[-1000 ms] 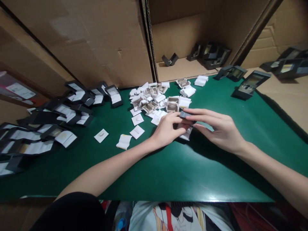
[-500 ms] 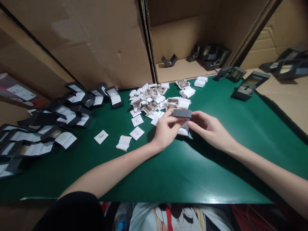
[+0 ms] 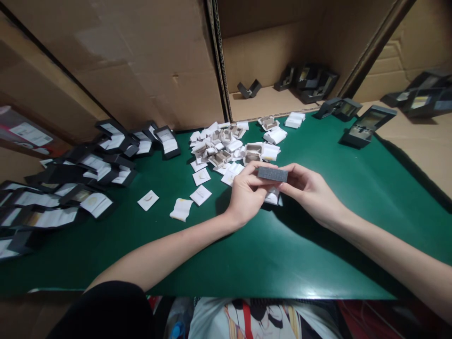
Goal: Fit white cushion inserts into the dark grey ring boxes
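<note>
Between my two hands, above the green table, is a small dark grey rectangular block (image 3: 272,174) that looks like foam. My left hand (image 3: 249,195) grips its left side, thumb below and fingers behind. On the other side my right hand (image 3: 306,190) pinches its right end. Under the block a white piece (image 3: 271,196) shows in part; I cannot tell whether it is held or lies on the table. Just beyond my hands lies a heap of white folded inserts (image 3: 226,146), some with hollow brownish undersides. Flat white cards (image 3: 201,195) lie left of my left hand.
Several open black boxes with white linings (image 3: 99,165) are piled at the left. More black boxes (image 3: 367,126) stand at the right and inside a cardboard carton (image 3: 268,47) at the back. Cardboard walls (image 3: 141,61) edge the green table (image 3: 318,263).
The grey block has shifted slightly right and down and tilted, so more of its speckled face shows. Both hands still hold it and have moved only a little.
</note>
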A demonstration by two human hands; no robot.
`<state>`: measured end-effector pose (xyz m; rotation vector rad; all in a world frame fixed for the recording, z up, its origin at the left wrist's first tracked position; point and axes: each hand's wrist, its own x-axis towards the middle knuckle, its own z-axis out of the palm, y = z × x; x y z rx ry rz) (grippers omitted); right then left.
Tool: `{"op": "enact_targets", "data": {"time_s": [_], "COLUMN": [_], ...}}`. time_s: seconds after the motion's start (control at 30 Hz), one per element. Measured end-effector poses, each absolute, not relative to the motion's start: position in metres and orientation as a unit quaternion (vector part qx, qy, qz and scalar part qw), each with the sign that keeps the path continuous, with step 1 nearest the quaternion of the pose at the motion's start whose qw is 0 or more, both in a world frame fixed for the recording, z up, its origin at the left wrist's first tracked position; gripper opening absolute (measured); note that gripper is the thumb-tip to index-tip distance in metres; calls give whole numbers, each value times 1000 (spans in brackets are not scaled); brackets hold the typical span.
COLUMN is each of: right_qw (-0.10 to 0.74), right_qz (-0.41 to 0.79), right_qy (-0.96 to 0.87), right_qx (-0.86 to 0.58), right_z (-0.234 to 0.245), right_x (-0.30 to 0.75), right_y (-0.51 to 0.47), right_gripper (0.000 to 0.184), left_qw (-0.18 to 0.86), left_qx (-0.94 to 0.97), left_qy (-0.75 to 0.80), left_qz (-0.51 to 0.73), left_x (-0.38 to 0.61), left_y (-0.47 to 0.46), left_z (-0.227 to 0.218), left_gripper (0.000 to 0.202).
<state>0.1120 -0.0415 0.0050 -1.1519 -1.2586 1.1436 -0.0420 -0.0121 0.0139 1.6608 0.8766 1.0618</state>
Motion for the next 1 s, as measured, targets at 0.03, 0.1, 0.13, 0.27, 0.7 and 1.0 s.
{"op": "enact_targets", "data": {"time_s": [0.03,0.1,0.13,0.27,0.7,1.0], "right_qw": [520,530,537,564,543,529], "right_qz": [482,498,504,515,466,411], "right_qy": [-517,-495,-481,-442,-504,-542], "right_qx": [-479,-476,-476,-471,-484,-507], "right_z": [5,3,2,-2,-2,5], "right_x": [113,116,118,127,119,117], "right_y": [-41,-39,-37,-34,-40,-41], "right_gripper": [34,36,36,33,27,28], "left_qw": [469,471,476,534,545,550], "left_qx": [684,691,687,612,646,647], "left_qy": [358,343,332,348,391,401], "left_qz": [430,428,436,468,364,343], "left_x": [-42,-43,-43,-44,-44,-46], "left_y": [-13,-14,-13,-6,-7,-4], "left_z": [16,19,20,18,5,6], "left_gripper": [17,18,18,16,43,40]}}
